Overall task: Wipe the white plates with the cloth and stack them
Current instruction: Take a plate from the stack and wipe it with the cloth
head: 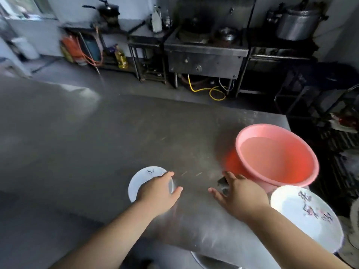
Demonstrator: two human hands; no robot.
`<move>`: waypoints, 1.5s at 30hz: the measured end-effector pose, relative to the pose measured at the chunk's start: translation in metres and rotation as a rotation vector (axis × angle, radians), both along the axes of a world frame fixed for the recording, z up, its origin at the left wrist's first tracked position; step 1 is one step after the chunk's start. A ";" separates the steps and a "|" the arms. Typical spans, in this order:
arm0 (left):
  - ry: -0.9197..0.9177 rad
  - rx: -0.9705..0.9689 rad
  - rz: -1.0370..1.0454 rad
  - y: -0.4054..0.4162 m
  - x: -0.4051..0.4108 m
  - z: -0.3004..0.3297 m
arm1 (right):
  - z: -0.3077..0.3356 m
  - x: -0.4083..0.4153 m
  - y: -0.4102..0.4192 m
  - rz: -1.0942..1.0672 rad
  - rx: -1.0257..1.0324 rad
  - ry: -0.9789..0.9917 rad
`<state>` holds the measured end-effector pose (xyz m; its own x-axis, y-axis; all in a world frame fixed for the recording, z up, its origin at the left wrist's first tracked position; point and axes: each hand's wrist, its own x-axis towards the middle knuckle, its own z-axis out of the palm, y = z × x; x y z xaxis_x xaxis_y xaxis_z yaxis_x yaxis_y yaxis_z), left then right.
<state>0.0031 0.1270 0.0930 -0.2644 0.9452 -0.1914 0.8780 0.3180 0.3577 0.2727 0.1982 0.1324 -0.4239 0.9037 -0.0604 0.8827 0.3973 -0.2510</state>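
Note:
A small white plate (142,177) lies on the steel table (97,142) near the front. My left hand (158,192) covers its right side, fingers spread over the rim. A larger white plate (307,216) with a dark floral pattern sits at the table's front right corner. My right hand (240,195) hovers between the two plates with fingers stretched out, above a small dark cloth (223,184) that is mostly hidden under the fingers. Whether it grips the cloth is unclear.
A pink plastic basin (277,154) holding water stands at the right, just behind my right hand. Beyond the table are a steel stove stand (206,55), a large pot (297,22) and a yellow hose (213,92) on the floor.

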 end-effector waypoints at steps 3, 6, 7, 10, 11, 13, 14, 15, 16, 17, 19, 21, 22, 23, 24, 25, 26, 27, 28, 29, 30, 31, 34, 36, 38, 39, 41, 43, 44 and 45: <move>0.016 -0.045 0.079 -0.025 -0.060 -0.013 | -0.018 -0.065 -0.005 0.040 -0.136 -0.033; 0.067 -0.047 0.119 -0.046 -0.108 -0.028 | -0.041 -0.119 -0.009 0.062 -0.248 -0.106; 0.076 -0.042 0.120 -0.051 -0.121 -0.035 | -0.049 -0.133 -0.010 0.075 -0.277 -0.134; 0.070 -0.074 0.118 -0.056 -0.148 -0.054 | -0.070 -0.163 -0.011 0.094 -0.327 -0.253; 0.071 -0.087 0.104 -0.056 -0.154 -0.061 | -0.076 -0.170 -0.011 0.084 -0.340 -0.284; 0.088 -0.093 0.049 -0.053 -0.159 -0.073 | -0.090 -0.179 -0.011 0.034 -0.351 -0.308; 0.096 -0.098 0.021 -0.050 -0.160 -0.077 | -0.096 -0.182 -0.012 0.004 -0.349 -0.305; 0.100 -0.104 -0.002 -0.047 -0.160 -0.081 | -0.101 -0.185 -0.013 -0.028 -0.344 -0.295; 0.104 -0.113 -0.021 -0.044 -0.159 -0.083 | -0.106 -0.188 -0.013 -0.061 -0.337 -0.282; 0.109 -0.124 -0.034 -0.041 -0.158 -0.086 | -0.109 -0.190 -0.013 -0.097 -0.327 -0.271; 0.094 -0.139 -0.025 -0.037 -0.157 -0.088 | -0.116 -0.194 -0.012 -0.164 -0.310 -0.258; 0.035 -0.125 0.018 -0.033 -0.157 -0.091 | -0.121 -0.195 -0.010 -0.208 -0.317 -0.246; -0.011 -0.118 0.042 -0.032 -0.157 -0.092 | -0.123 -0.195 -0.010 -0.224 -0.324 -0.235; -0.066 -0.112 0.069 -0.031 -0.158 -0.094 | -0.125 -0.196 -0.010 -0.236 -0.328 -0.223; -0.124 -0.108 0.100 -0.031 -0.158 -0.096 | -0.128 -0.197 -0.011 -0.247 -0.327 -0.214; -0.178 -0.102 0.131 -0.030 -0.158 -0.098 | -0.130 -0.197 -0.012 -0.258 -0.323 -0.205; -0.227 -0.094 0.158 -0.029 -0.158 -0.101 | -0.133 -0.198 -0.013 -0.269 -0.317 -0.195; -0.269 -0.086 0.178 -0.028 -0.158 -0.103 | -0.135 -0.199 -0.014 -0.279 -0.315 -0.181; -0.301 -0.079 0.191 -0.028 -0.159 -0.105 | -0.137 -0.199 -0.015 -0.291 -0.319 -0.159; -0.322 -0.073 0.193 -0.028 -0.159 -0.106 | -0.138 -0.199 -0.015 -0.305 -0.331 -0.128; -0.335 -0.069 0.189 -0.028 -0.160 -0.107 | -0.138 -0.198 -0.015 -0.320 -0.351 -0.096; -0.343 -0.063 0.184 -0.029 -0.161 -0.108 | -0.138 -0.197 -0.015 -0.334 -0.370 -0.066; -0.372 -0.011 0.168 -0.030 -0.160 -0.105 | -0.132 -0.189 -0.016 -0.386 -0.378 0.013; -0.421 0.044 0.175 -0.029 -0.155 -0.101 | -0.124 -0.179 -0.019 -0.422 -0.364 0.097; -0.490 0.085 0.191 -0.027 -0.148 -0.095 | -0.115 -0.164 -0.022 -0.441 -0.357 0.201; -0.528 0.099 0.194 -0.024 -0.143 -0.091 | -0.110 -0.155 -0.023 -0.442 -0.350 0.253; -0.605 0.123 0.190 -0.020 -0.128 -0.083 | -0.099 -0.134 -0.025 -0.440 -0.314 0.342; -0.663 0.149 0.179 -0.015 -0.108 -0.073 | -0.089 -0.110 -0.029 -0.453 -0.277 0.413; -0.682 0.156 0.168 -0.013 -0.096 -0.069 | -0.085 -0.096 -0.031 -0.464 -0.267 0.440; -0.698 0.155 0.149 -0.011 -0.083 -0.065 | -0.082 -0.082 -0.034 -0.475 -0.260 0.460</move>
